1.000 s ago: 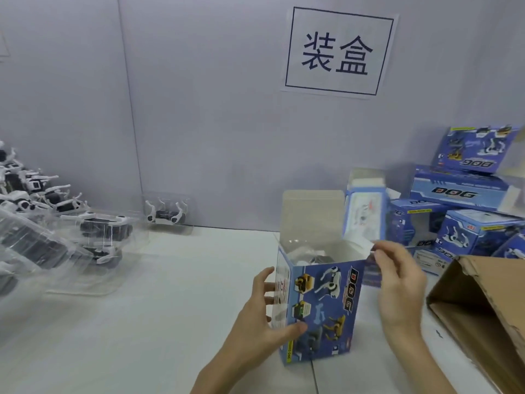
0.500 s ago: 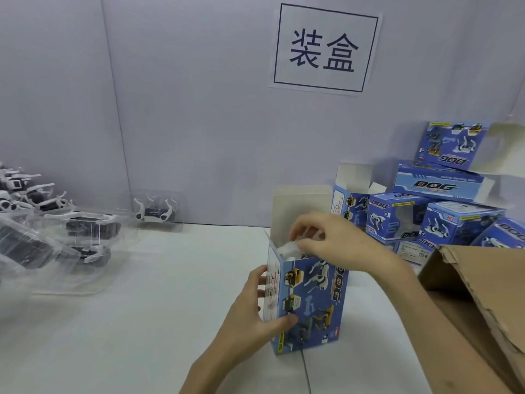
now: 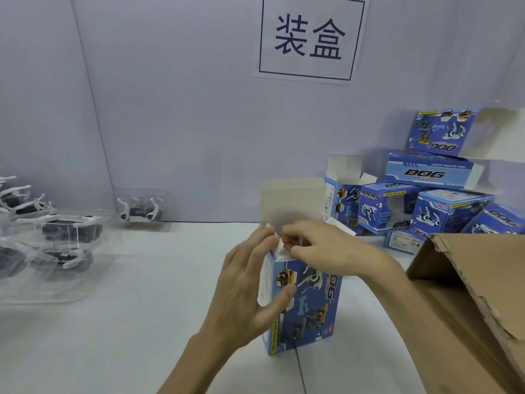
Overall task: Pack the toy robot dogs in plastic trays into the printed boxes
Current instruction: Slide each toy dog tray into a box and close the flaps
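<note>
1. the printed box (image 3: pixel 309 302) stood upright on the worktop (image 3: pixel 142 280), right of centre and toward the near edge. its long axis was vertical and its mouth faced up.
2. its tall lid flap (image 3: pixel 292 200) stood raised at the back, away from the person.
3. the box sat right between the two hands, with both already on it.
4. the left hand (image 3: pixel 244 288) gripped the left wall, thumb pressed on the printed front, fingers reaching up to the top corner.
5. the right hand (image 3: pixel 326 248) arched over the mouth with fingers curled, and seemed to pinch the small white side flap (image 3: pixel 279 247).
6. the hands hid the inside, so i couldn't tell if a tray was in there.
7. my read: that flap folds inward next, then the lid comes down toward the person.
</note>
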